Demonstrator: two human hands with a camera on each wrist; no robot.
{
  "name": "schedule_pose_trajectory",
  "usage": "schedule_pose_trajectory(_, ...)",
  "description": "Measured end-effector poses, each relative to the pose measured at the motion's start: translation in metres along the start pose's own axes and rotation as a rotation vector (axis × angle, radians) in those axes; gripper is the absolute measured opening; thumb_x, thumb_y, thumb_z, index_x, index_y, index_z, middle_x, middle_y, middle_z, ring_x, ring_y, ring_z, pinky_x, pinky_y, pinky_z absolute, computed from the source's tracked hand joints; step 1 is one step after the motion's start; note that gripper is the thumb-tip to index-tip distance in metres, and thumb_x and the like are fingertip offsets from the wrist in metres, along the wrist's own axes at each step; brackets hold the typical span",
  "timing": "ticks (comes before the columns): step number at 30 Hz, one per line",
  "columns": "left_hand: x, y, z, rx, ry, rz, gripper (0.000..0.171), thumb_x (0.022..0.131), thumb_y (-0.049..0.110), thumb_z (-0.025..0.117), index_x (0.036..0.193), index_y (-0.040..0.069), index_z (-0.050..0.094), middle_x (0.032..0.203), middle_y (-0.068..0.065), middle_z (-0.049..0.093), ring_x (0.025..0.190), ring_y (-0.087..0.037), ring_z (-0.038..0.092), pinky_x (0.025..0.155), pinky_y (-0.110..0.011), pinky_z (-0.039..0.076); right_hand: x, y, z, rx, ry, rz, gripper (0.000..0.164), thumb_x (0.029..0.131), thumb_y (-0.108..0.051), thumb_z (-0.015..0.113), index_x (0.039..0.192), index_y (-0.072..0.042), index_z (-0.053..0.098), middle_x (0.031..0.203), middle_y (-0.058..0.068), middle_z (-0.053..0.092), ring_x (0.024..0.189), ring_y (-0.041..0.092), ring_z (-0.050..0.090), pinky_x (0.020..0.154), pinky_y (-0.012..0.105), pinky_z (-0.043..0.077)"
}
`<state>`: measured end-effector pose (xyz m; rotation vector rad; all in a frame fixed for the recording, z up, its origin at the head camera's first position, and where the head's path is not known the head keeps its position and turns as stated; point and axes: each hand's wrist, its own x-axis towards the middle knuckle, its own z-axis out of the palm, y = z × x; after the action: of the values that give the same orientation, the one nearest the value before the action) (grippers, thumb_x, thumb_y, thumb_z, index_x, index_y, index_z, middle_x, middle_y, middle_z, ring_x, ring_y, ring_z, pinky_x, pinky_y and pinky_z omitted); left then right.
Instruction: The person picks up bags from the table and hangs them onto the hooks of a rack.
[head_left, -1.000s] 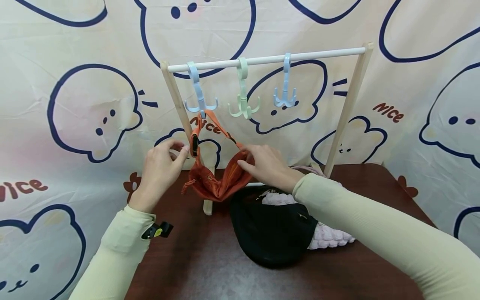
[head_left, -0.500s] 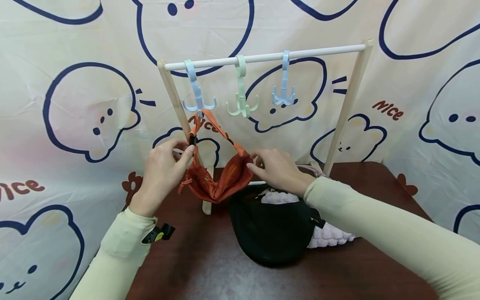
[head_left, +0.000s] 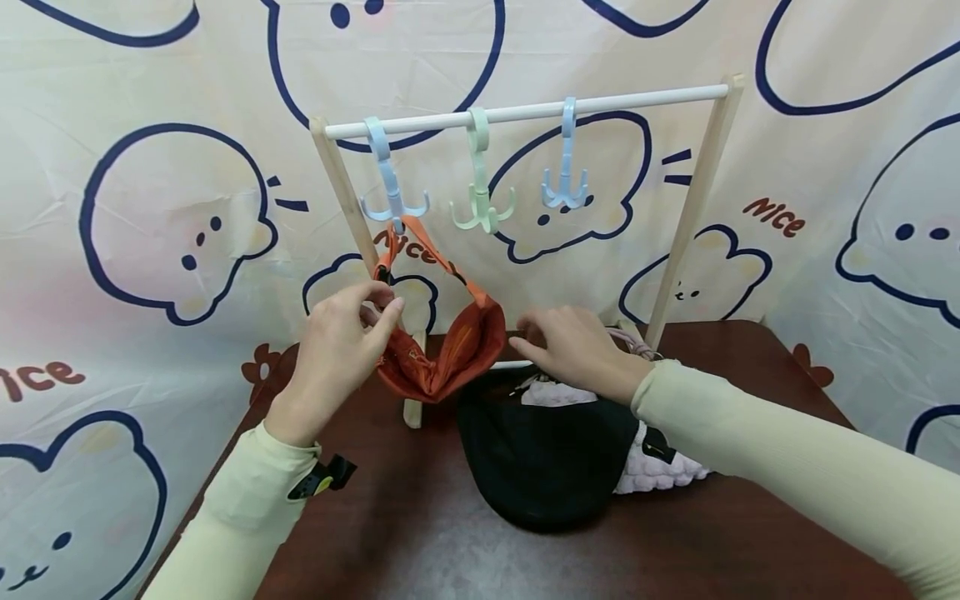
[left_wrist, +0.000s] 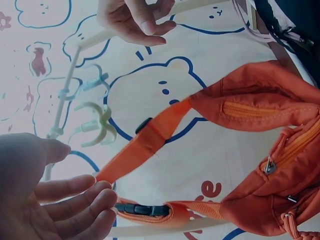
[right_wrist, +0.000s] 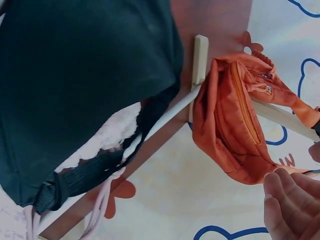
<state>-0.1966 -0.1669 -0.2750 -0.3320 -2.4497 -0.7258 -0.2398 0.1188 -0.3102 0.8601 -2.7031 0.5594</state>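
An orange waist bag point(head_left: 472, 346) hangs by its strap from the left light-blue hook point(head_left: 388, 171) on the rack. My left hand point(head_left: 337, 342) is at the bag's left side, near the black buckle point(left_wrist: 145, 209); its thumb and fingers stand apart in the left wrist view, pinching nothing. On the other side, my right hand point(head_left: 573, 342) hovers a short way from the bag, fingers loosely bent and holding nothing. The bag's zippers point(left_wrist: 250, 110) show in the left wrist view. Its lower left part is partly behind my left hand in the head view.
A green hook point(head_left: 480, 183) and another blue hook point(head_left: 566, 167) hang along the white rail point(head_left: 652, 98). Below, a black bag point(head_left: 543, 458) lies on the brown table point(head_left: 480, 567), over a pale pink quilted thing point(head_left: 652, 467). A printed cloth backdrop point(head_left: 825, 150) stands close behind.
My right hand has let go of the waist bag's right side and drawn away to the right. My left hand has shifted slightly right, off the buckle. The bag stays hanging.
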Motion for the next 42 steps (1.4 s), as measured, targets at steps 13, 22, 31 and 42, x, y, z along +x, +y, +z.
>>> schedule_pose_trajectory(13, -0.010, 0.007, 0.013, -0.002, -0.053, 0.042, 0.026, 0.100, 0.029, 0.065, 0.109, 0.005, 0.071, 0.087, -0.009, 0.070, 0.071, -0.021, 0.062, 0.066, -0.038, 0.052, -0.025, 0.009, 0.001, -0.048, -0.017, -0.006, 0.027, 0.097, -0.034, 0.067, 0.108, -0.011, 0.074, 0.086, 0.002, 0.076, 0.061, 0.008, 0.060, 0.050, 0.022, 0.044)
schedule_pose_trajectory(22, -0.013, 0.010, 0.020, 0.003, -0.090, 0.053, 0.025, 0.099, 0.029, 0.066, 0.109, 0.007, 0.071, 0.090, -0.008, 0.072, 0.071, -0.019, 0.063, 0.066, -0.039, 0.052, -0.036, 0.019, 0.002, -0.072, -0.007, 0.003, 0.025, 0.097, -0.034, 0.067, 0.106, -0.012, 0.075, 0.090, 0.004, 0.078, 0.069, 0.013, 0.067, 0.055, 0.026, 0.048)
schedule_pose_trajectory(31, -0.018, 0.013, 0.028, 0.017, -0.129, 0.066, 0.025, 0.099, 0.029, 0.067, 0.112, 0.008, 0.071, 0.100, -0.010, 0.074, 0.074, -0.019, 0.064, 0.070, -0.042, 0.055, -0.046, 0.028, 0.005, -0.116, 0.002, -0.022, 0.024, 0.096, -0.034, 0.068, 0.104, -0.013, 0.076, 0.085, 0.000, 0.075, 0.074, 0.016, 0.068, 0.069, 0.038, 0.054)
schedule_pose_trajectory(42, -0.026, 0.015, 0.038, 0.043, -0.183, 0.093, 0.027, 0.098, 0.031, 0.068, 0.111, 0.008, 0.071, 0.090, -0.004, 0.070, 0.070, -0.015, 0.060, 0.062, -0.033, 0.052, -0.053, 0.038, 0.012, -0.105, -0.023, 0.020, 0.026, 0.095, -0.034, 0.070, 0.108, -0.013, 0.076, 0.081, -0.002, 0.073, 0.064, 0.006, 0.060, 0.056, 0.027, 0.047)
